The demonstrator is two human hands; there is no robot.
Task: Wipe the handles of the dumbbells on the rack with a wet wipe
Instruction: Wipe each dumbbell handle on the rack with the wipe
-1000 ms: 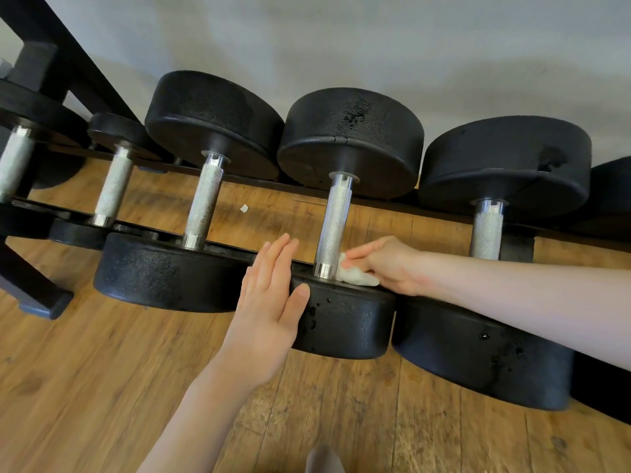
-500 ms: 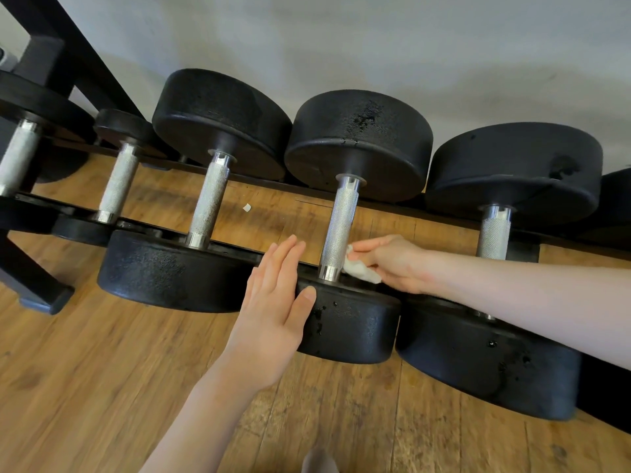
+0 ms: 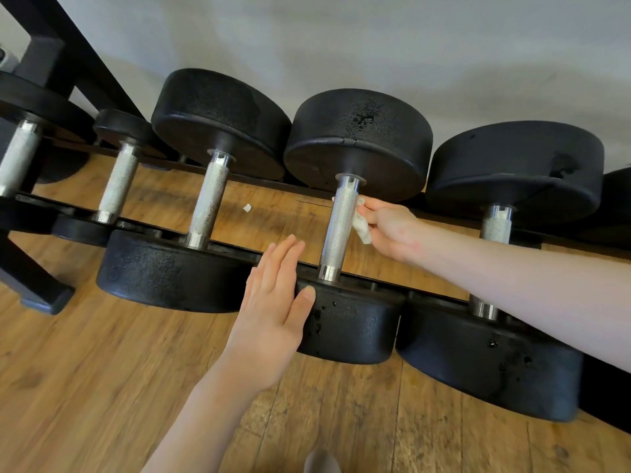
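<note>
Several black dumbbells with knurled silver handles lie across a low black rack [image 3: 246, 252]. My right hand [image 3: 392, 230] pinches a small white wet wipe [image 3: 362, 224] against the right side of the middle dumbbell's handle [image 3: 339, 227], near its upper half. My left hand [image 3: 276, 302] lies flat with straight fingers on the near head [image 3: 348, 322] of that same dumbbell, thumb on its top edge. Neighbouring handles stand to the left [image 3: 207, 203] and to the right [image 3: 495, 227], the right one partly hidden by my forearm.
A wooden plank floor [image 3: 102, 387] lies under and in front of the rack. A white wall [image 3: 375, 46] runs behind it. A black rack leg [image 3: 37, 288] juts out at the left. A tiny white scrap [image 3: 246, 208] lies on the floor between the rails.
My right hand has slid the wipe up the middle handle, from its lower collar to near the upper half. My left hand has stayed flat on the near head.
</note>
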